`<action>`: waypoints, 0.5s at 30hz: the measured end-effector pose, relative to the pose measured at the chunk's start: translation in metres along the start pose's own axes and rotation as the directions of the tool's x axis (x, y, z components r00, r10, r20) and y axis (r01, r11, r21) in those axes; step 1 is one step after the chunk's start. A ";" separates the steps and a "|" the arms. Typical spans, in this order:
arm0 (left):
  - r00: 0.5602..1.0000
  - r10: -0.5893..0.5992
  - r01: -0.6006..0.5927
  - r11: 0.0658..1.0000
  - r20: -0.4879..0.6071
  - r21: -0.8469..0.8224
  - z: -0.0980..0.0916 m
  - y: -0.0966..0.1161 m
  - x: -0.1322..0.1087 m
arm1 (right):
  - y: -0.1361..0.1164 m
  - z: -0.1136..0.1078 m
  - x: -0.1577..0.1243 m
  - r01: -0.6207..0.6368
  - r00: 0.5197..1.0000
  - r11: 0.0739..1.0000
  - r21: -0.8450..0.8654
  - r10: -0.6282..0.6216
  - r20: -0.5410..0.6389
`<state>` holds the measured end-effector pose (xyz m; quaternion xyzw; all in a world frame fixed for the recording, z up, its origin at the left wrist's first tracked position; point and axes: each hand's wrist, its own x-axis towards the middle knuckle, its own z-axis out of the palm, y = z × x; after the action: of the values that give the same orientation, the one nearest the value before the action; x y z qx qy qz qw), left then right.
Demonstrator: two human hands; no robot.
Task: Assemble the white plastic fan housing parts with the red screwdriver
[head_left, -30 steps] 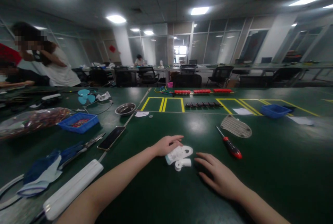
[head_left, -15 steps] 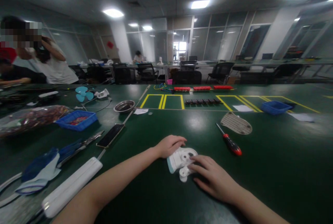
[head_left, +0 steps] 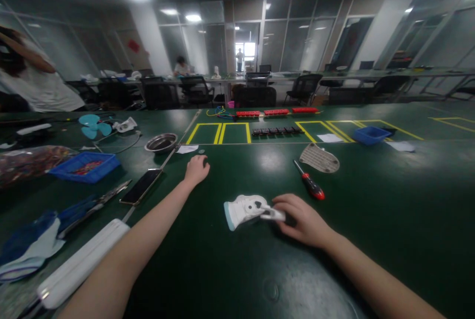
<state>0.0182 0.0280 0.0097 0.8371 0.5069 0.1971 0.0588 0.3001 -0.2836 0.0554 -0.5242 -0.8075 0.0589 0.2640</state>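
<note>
A white plastic part [head_left: 243, 208] with a pale blue edge lies on the green table in front of me. My right hand [head_left: 304, 221] has its thumb and fingers around the small arm at the right end of this part. Further forward and to the left, my left hand [head_left: 196, 169] reaches over the table with fingers loosely bent and apart, and nothing shows in it. Just beyond its fingertips is a small clear disc [head_left: 201, 151]. To the right lies a red and black screwdriver [head_left: 313, 187], beside a grey-beige ribbed plate [head_left: 319, 158].
On the left are a phone [head_left: 141, 186], a metal bowl [head_left: 161, 143], a blue tray [head_left: 87, 166] of small pieces, a long white bar [head_left: 83, 262] and blue fan blades [head_left: 94, 127]. Another blue tray [head_left: 372, 134] sits far right. A person [head_left: 35, 71] stands at the far left.
My left hand has left the white part and moved forward and left, near the clear disc. The right hand has turned the part's small arm outward to the right. The view has shifted right.
</note>
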 end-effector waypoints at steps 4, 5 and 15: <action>0.996 -0.065 0.061 0.996 0.068 0.058 0.008 -0.005 0.006 | 0.019 0.003 -0.002 -0.181 0.967 0.983 -0.027 0.173 -0.187; 0.994 -0.072 0.066 0.995 0.079 0.075 0.010 -0.004 0.009 | 0.023 0.005 -0.002 -0.228 0.953 0.973 -0.038 0.215 -0.214; 0.973 -0.196 0.173 0.970 0.124 0.173 0.025 -0.014 0.044 | 0.044 0.018 -0.005 -0.405 0.896 0.905 -0.132 0.363 -0.257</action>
<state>0.0347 0.0757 -0.0050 0.7999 0.5917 0.0900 0.0446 0.3282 -0.2657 0.0215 -0.6989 -0.6542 -0.0242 0.2881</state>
